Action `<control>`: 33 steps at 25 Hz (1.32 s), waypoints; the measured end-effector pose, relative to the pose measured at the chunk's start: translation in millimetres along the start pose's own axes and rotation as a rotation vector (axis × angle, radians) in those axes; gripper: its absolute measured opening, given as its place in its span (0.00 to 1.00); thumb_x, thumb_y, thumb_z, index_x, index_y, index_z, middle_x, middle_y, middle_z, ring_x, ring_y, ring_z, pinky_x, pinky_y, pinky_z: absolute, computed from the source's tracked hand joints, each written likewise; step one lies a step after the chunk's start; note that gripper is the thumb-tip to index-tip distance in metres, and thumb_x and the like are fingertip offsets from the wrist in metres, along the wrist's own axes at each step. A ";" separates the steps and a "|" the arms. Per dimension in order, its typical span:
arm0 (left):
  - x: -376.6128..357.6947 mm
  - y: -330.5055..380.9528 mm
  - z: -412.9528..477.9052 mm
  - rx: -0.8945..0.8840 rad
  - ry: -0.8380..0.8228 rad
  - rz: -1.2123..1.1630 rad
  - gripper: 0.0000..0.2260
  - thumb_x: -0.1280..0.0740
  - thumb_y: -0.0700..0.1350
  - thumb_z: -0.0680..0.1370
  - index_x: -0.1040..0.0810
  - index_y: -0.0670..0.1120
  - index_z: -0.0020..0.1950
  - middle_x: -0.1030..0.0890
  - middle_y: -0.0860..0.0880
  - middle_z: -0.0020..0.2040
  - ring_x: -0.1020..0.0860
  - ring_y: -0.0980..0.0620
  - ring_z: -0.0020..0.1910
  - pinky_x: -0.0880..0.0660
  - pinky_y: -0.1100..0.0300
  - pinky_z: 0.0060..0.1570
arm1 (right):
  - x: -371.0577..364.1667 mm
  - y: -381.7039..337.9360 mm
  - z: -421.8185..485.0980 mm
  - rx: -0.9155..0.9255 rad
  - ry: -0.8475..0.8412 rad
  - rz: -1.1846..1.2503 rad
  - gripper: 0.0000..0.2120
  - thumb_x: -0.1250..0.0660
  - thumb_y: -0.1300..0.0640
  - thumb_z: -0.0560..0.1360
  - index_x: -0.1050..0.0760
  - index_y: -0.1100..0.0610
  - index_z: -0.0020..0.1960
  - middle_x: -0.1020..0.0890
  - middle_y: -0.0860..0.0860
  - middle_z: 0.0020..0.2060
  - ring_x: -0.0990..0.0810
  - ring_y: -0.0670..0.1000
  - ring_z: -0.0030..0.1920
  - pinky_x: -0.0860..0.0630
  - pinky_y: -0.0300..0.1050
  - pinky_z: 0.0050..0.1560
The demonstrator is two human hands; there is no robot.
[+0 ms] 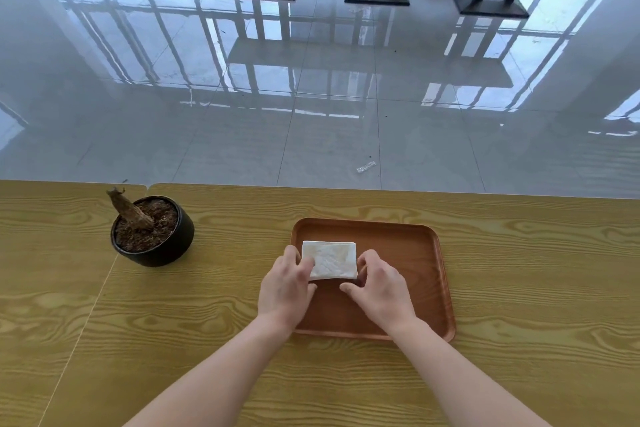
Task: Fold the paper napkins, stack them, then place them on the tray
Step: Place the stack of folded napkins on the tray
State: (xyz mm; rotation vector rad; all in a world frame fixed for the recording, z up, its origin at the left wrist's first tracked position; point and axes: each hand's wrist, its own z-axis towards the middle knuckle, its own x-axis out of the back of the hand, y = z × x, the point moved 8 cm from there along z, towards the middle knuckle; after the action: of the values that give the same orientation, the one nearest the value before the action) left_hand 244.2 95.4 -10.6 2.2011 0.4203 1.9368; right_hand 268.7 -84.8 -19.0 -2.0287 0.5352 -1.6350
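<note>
Folded napkin stack [330, 259] on tray [408, 246], pinched between left grip [286, 284] and right grip [377, 288], 1 per side.

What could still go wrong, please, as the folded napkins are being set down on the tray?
1. The napkin stack sits in the tray's left part with both hands on its sides; letting go unevenly might skew or fan the layers.
2. The left hand lies over the tray's left rim, so pulling back could nudge the tray.
3. The black pot stands apart to the left; a wide sweep of that arm might clip it.
</note>
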 end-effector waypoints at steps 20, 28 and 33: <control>8.4 26.3 42.0 -0.256 0.085 0.225 0.08 0.29 0.32 0.67 0.24 0.44 0.35 0.24 0.44 0.36 0.26 0.45 0.33 0.26 0.52 0.32 | -10.7 -15.4 44.9 0.077 0.037 -0.133 0.08 0.28 0.57 0.74 0.27 0.55 0.48 0.21 0.50 0.42 0.22 0.53 0.44 0.28 0.45 0.43; 7.4 22.9 42.0 -0.223 0.088 0.208 0.09 0.29 0.33 0.68 0.25 0.44 0.35 0.24 0.45 0.36 0.27 0.46 0.32 0.28 0.53 0.30 | -10.3 -14.2 47.7 0.072 0.050 -0.130 0.07 0.29 0.57 0.75 0.27 0.55 0.48 0.25 0.49 0.43 0.27 0.50 0.41 0.31 0.42 0.42; 6.9 19.2 39.0 -0.207 0.091 0.181 0.05 0.30 0.38 0.70 0.24 0.44 0.37 0.24 0.46 0.39 0.27 0.46 0.35 0.27 0.53 0.32 | -8.2 -17.2 45.3 0.081 0.025 -0.122 0.08 0.28 0.56 0.75 0.27 0.55 0.50 0.25 0.49 0.45 0.23 0.51 0.44 0.29 0.43 0.44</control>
State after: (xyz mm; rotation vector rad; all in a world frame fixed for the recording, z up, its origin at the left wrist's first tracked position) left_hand 285.3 81.5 -3.4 2.0881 0.0298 2.0709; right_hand 311.3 -60.7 -23.3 -2.0189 0.3546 -1.7259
